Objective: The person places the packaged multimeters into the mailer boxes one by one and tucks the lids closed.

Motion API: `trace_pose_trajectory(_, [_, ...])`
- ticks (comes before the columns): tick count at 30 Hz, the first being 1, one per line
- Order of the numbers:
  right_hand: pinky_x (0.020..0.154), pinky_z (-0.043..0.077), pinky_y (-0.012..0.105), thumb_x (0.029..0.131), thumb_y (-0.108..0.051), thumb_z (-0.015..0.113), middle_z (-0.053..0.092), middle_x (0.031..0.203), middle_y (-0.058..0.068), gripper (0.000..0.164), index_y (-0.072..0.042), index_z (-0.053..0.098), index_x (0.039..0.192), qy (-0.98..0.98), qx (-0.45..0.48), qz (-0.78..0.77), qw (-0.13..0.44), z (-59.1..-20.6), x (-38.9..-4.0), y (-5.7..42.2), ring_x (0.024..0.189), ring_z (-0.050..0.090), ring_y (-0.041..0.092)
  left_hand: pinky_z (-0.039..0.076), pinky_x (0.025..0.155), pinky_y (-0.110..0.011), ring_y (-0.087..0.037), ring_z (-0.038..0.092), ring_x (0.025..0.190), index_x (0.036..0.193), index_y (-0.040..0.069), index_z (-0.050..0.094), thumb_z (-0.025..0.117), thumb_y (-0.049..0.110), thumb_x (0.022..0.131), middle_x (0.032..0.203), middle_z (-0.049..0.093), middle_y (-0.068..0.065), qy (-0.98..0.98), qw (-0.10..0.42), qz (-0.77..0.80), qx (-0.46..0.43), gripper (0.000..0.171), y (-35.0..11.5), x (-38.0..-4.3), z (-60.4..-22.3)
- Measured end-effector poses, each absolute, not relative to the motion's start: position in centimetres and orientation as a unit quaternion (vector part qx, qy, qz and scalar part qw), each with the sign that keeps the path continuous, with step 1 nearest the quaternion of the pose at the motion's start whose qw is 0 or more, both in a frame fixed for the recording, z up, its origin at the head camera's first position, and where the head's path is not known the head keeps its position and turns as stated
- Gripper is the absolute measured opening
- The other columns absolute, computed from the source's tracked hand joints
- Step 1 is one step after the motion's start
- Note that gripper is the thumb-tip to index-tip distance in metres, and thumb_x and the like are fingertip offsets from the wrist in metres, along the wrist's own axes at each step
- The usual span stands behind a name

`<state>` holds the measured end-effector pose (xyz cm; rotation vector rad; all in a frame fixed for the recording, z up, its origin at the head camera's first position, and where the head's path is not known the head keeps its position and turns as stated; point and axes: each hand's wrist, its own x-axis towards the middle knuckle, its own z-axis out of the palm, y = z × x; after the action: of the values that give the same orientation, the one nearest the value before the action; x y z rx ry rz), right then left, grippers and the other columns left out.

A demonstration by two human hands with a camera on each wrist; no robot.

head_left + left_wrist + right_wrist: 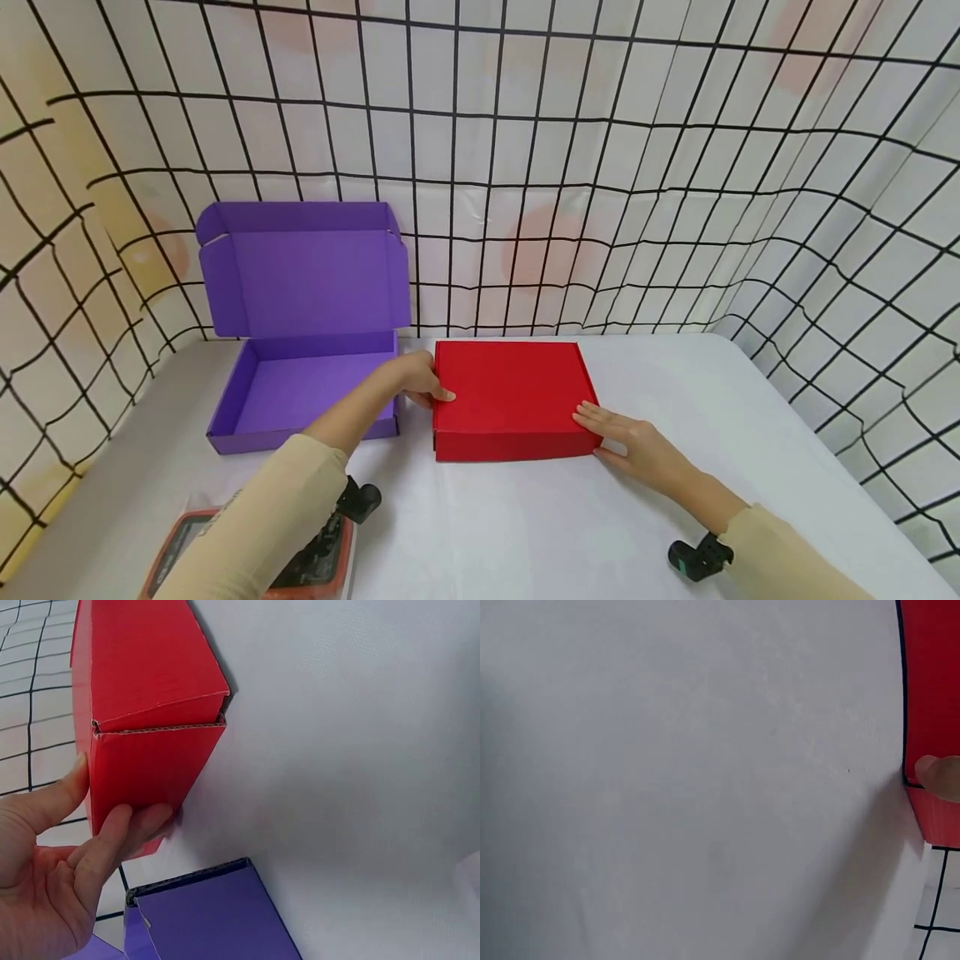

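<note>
A closed red cardboard box [510, 383] lies flat on the white table, its front side facing me. My left hand [418, 377] grips its left edge, the thumb on top and the other fingers against the side, as the left wrist view shows. At the front right corner, my right hand [633, 442] rests fairly straight fingers on the lid, with the thumb lower down by the side. Only one fingertip of that hand shows in the right wrist view. Just left of the red box stands an open purple box [315, 283], its lid raised and its visible inside bare.
An orange-rimmed, dark-filled package [318, 575] lies at the front left, partly hidden under my left forearm. Black wire grid [525, 150] rises behind the table and along both sides. White tabletop [517, 533] stretches in front of the red box.
</note>
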<state>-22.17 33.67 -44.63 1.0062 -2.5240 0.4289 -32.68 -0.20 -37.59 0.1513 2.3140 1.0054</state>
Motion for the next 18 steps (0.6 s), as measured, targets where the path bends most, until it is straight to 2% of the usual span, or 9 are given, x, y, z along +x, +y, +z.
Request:
trace_pose_trajectory(3, [0.092,0.033,0.007,0.062,-0.002,0.082,0.062,0.119,0.011,0.064,-0.006,0.061,0.122,-0.891,0.371,0.161,0.207,-44.7,-22.5,33.6,0.108,0.059,0.028,0.055,0.074,-0.032,-0.017,0.063,0.071,0.107,-0.008,0.05,0.07,0.011,0.081,0.092,0.059,-0.012,0.869,0.308,0.383,0.058,0.038,-0.4,-32.7,-37.6])
trace_pose_trajectory(6, [0.09,0.039,0.012,0.063,-0.004,0.082,0.064,0.116,0.012,0.059,-0.004,0.063,0.119,-0.888,0.377,0.164,0.204,-44.3,-22.7,33.5,0.106,0.06,0.028,0.055,0.073,-0.031,-0.017,0.064,0.071,0.106,-0.008,0.051,0.07,0.011,0.081,0.092,0.06,-0.012,0.872,0.307,0.377,0.06,0.037,-0.5,-32.9,-37.6])
trace_pose_trajectory(12, [0.08,0.05,0.027,0.067,-0.001,0.079,0.062,0.118,0.011,0.056,-0.005,0.062,0.12,-0.908,0.353,0.18,0.135,-43.2,-22.9,33.4,0.109,0.058,0.029,0.055,0.07,-0.029,-0.017,0.064,0.074,0.104,-0.007,0.051,0.07,0.012,0.081,0.093,0.059,-0.012,0.875,0.306,0.368,0.071,0.035,-0.7,-33.1,-37.7])
trace_pose_trajectory(14, [0.081,0.049,0.025,0.068,-0.001,0.079,0.062,0.119,0.011,0.055,-0.004,0.062,0.12,-0.91,0.35,0.182,0.126,-43.2,-22.8,33.5,0.109,0.058,0.029,0.055,0.07,-0.029,-0.018,0.064,0.075,0.105,-0.007,0.051,0.07,0.012,0.081,0.093,0.059,-0.012,0.873,0.31,0.369,0.072,0.036,-0.7,-33.1,-37.7])
trace_pose_trajectory(18, [0.087,0.038,0.009,0.068,-0.001,0.079,0.062,0.118,0.012,0.053,-0.003,0.062,0.119,-0.909,0.35,0.183,0.135,-43.3,-22.6,33.7,0.11,0.057,0.028,0.055,0.07,-0.029,-0.019,0.065,0.078,0.105,-0.007,0.051,0.07,0.012,0.081,0.094,0.059,-0.013,0.873,0.31,0.369,0.072,0.037,-0.4,-33.0,-37.7])
